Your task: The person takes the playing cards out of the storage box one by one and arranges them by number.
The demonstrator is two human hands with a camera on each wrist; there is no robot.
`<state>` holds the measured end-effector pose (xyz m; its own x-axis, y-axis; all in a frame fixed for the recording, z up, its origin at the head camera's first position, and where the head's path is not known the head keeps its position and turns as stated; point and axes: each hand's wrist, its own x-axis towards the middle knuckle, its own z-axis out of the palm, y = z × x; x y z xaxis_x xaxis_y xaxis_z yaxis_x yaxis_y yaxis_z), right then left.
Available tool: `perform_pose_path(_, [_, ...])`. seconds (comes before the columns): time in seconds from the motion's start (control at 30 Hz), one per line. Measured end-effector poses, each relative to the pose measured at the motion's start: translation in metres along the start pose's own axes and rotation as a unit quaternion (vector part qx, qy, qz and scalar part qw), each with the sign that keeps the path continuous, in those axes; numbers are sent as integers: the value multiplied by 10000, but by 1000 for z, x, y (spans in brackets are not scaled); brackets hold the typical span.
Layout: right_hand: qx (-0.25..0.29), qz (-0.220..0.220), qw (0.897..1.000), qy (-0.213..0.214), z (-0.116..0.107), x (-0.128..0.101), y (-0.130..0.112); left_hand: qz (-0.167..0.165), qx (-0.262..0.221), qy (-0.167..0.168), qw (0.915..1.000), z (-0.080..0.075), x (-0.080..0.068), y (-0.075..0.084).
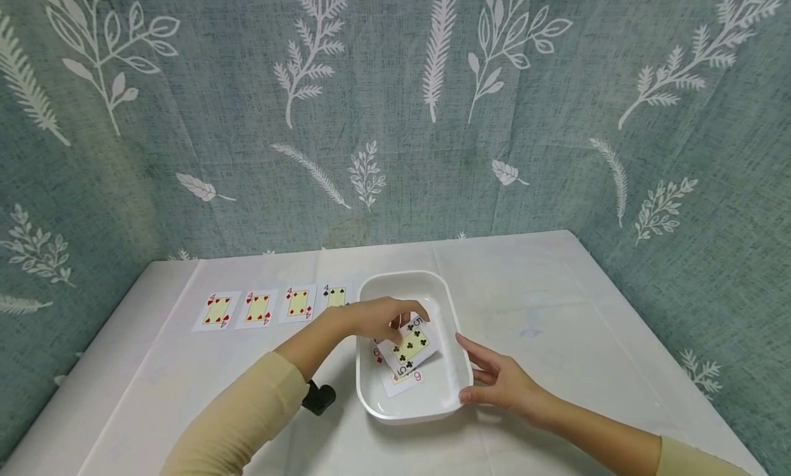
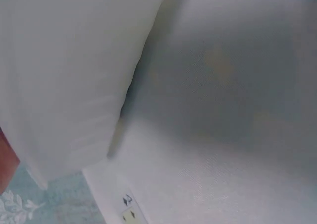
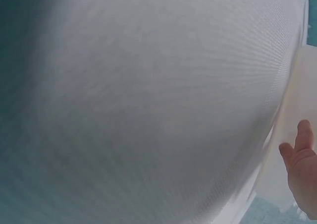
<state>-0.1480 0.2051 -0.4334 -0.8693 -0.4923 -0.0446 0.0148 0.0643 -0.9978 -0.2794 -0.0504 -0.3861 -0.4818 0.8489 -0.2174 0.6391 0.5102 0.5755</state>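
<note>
In the head view a white plastic tray (image 1: 454, 397) stands on the table, with playing cards in it. My left hand (image 1: 386, 318) reaches over its left rim and pinches a five of clubs (image 1: 410, 345) at its upper part. That card is tilted and overlaps a red six of diamonds (image 1: 398, 385) on the tray's floor. My right hand (image 1: 503, 383) touches the tray's right outer side, thumb near the lower corner and index finger along the rim. In the right wrist view its fingers (image 3: 304, 135) lie against the pale outer wall of the tray (image 3: 297, 95).
Several fours lie face up in a row left of the tray, among them a four of hearts (image 1: 218, 311), a four of diamonds (image 1: 298, 303) and a partly covered four of spades (image 1: 336, 294). A small black object (image 1: 318, 398) shows under my left wrist. Patterned cloth (image 1: 395, 119) hangs behind the table (image 1: 531, 284).
</note>
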Motion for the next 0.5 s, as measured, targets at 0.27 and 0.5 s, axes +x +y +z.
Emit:
perform_pose_path(0.27, [2,-52,10000,-19,-1,0,1,323,-592,816,9944,1,-8,-10])
perform_pose_path(0.5, [10,-45,10000,-33,0,0,1,387,-1705,1429,9742,6,-15,-14])
